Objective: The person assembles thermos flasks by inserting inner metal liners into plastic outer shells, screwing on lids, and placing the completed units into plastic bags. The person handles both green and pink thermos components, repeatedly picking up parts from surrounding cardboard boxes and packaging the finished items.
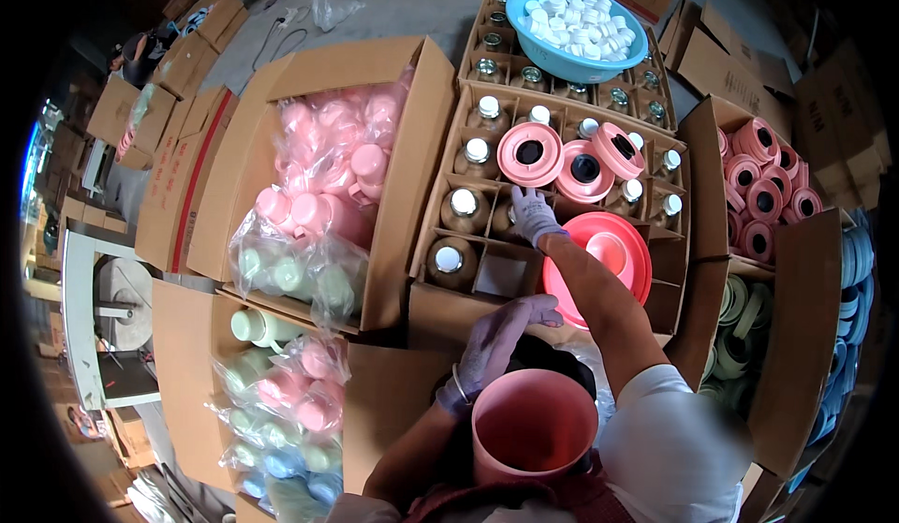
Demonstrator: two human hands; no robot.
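My right hand (535, 216) is nearer, upright glass bottle (502, 221) just left of it, grip unclear; left hand (498, 338) open, farther back.

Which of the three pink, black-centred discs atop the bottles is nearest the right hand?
The leftmost disc, just beyond the right hand; the middle disc and the tilted rightmost disc lie farther away.

The pink container (536, 420) looks smooth plastic, the carton (449, 315) matt cardboard, the bags (332, 303) glossy.
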